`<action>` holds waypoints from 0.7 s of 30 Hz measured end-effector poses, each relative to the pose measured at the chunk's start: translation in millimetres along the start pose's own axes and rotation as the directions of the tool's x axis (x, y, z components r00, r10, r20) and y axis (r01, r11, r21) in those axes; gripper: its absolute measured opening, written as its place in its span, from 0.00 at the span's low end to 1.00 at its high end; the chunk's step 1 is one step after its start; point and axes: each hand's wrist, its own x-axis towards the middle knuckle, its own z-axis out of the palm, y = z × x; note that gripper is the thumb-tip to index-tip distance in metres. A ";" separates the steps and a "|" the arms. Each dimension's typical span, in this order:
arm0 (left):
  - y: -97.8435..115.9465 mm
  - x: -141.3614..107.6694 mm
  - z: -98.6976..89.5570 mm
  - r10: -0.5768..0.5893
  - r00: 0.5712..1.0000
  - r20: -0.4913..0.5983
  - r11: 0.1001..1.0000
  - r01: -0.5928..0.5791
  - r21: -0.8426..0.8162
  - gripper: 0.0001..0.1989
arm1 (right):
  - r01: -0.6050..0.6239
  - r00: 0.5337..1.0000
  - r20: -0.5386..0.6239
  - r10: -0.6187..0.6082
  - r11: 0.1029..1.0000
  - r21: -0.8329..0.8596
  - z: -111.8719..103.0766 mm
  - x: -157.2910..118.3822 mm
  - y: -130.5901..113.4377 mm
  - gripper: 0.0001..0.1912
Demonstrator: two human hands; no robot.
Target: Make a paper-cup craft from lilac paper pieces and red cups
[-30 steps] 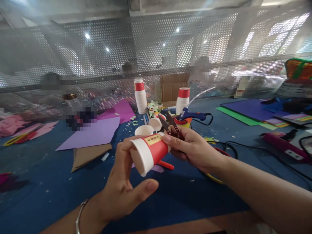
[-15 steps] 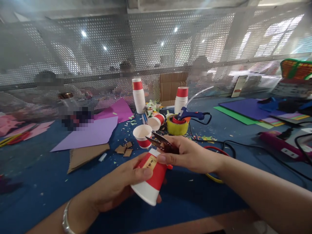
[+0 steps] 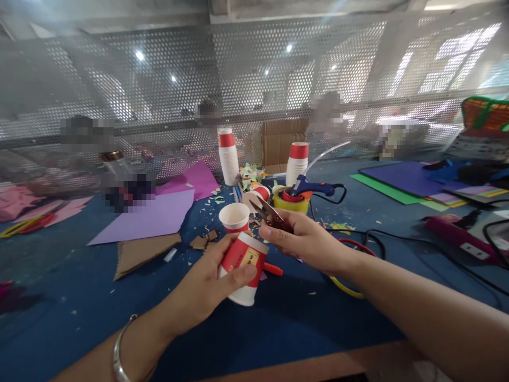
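My left hand (image 3: pixel 202 286) is wrapped round a red and white paper cup (image 3: pixel 240 260), tilted, its wide rim toward me and its thumb side over a yellow label. In my right hand (image 3: pixel 306 236) are dark scissors (image 3: pixel 272 215), their blades a little apart and pointing up and left, clear of the held cup. Just behind the held cup stands another paper cup (image 3: pixel 234 215), upright. A third cup (image 3: pixel 254 199) lies on its side beyond the scissors. A red marker-like object (image 3: pixel 273 269) lies right of the held cup.
Two cup stacks (image 3: pixel 228 159) (image 3: pixel 297 162) stand at the back. A blue glue gun (image 3: pixel 312 187) rests on yellow tape (image 3: pixel 292 200). Purple paper (image 3: pixel 147 217) and cardboard (image 3: pixel 147 254) lie left, cardboard scraps (image 3: pixel 202 241) nearer the cups. Cables (image 3: pixel 417 241) cross the right side.
The held cup has turned more upright in my left hand. My right hand and the scissors have moved slightly up and right, away from the cup. More of the red object shows.
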 end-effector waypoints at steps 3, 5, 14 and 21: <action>-1.4 -0.9 -1.1 -0.009 1.000 -0.014 0.999 0.010 0.040 0.31 | -0.007 1.000 0.014 0.007 0.999 0.039 2.1 -0.5 1.0 0.19; 0.2 -2.5 0.1 0.009 1.000 -0.013 0.999 -0.009 0.041 0.29 | -0.005 1.000 0.021 0.004 0.999 0.039 2.7 -0.6 1.9 0.19; 3.6 -8.0 4.7 0.115 0.985 -0.126 0.975 -0.087 0.204 0.23 | 0.060 0.996 0.075 -0.050 0.989 -0.138 1.6 -0.9 4.7 0.18; 4.0 -9.6 3.6 0.103 0.982 -0.160 0.994 -0.099 0.037 0.23 | 0.107 0.992 0.074 -0.106 0.994 -0.014 2.2 -2.8 -2.0 0.18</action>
